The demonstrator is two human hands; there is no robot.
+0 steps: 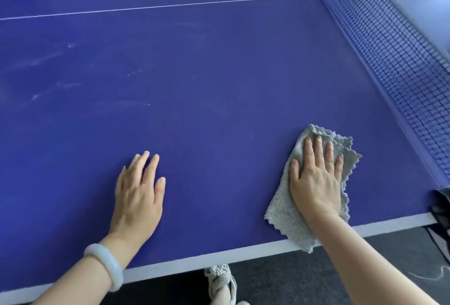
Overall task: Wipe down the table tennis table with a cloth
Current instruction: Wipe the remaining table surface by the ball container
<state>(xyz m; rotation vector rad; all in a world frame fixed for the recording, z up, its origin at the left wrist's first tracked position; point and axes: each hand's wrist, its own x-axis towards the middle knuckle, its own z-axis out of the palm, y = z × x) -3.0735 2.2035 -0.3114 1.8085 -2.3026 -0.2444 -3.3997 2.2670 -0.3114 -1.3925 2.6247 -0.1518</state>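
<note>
A blue table tennis table [219, 90] fills most of the view, edged along its near side by a white border line. A thin white centre line [155, 7] is seen running across the far part of the surface. Faint pale smudges [48, 57] are scattered over the left part of the blue top.

A grey cloth [285, 217] is laid flat on the table at the near right, its lowest corner lapping over the white border at the table's edge. The cloth is pressed down by the right hand [315, 178], whose fingers are stretched out straight over it and not curled round it.

The left hand [137, 197] is placed palm-down on the bare surface, well apart from the cloth, with fingers extended and slightly spread; nothing is grasped by it. A pale bangle [106, 264] is worn on the left wrist.

The dark blue net [389, 44] is stretched along the right side, from the far end to a dark clamp [442, 204] at the near right edge. Below the near edge a light shoe [220, 280] is seen on a dark floor [280, 280].
</note>
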